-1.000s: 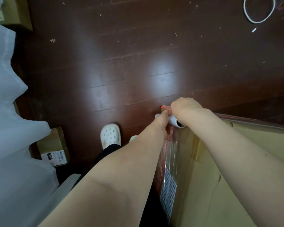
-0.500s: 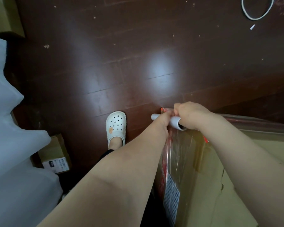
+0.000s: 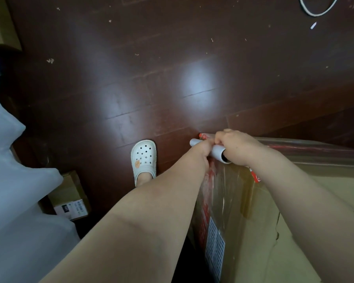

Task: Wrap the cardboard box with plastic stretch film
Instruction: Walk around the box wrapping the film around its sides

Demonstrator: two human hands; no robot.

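The fingers (image 3: 218, 139) of the right hand (image 3: 238, 148) are curled over the right end of a pale tube (image 3: 217, 152) and grip it. The left hand (image 3: 202, 149) is wrapped round the same tube just to the left, its knuckles touching those of the right hand. The tube's left end pokes out past the left hand, and its open right end shows under the right hand.

The tube lies across the far left corner of the cardboard box (image 3: 298, 225), which fills the near right of the view. Clear plastic film (image 3: 227, 186) hangs from the tube down over that corner and the box's left side. It is shiny and creased, with red print and a white gridded label (image 3: 214, 245) showing through. More film runs along the box's far edge to the right.

The box stands on a dark wooden floor (image 3: 121, 82) flecked with small scraps. A foot in a white clog (image 3: 144, 157) is planted just left of the hands. Further left, near the wall, a small carton (image 3: 70, 198) with a shipping label sits beside a pale cloth (image 3: 10, 180). A loop of white cord (image 3: 323, 10) lies at the far right.
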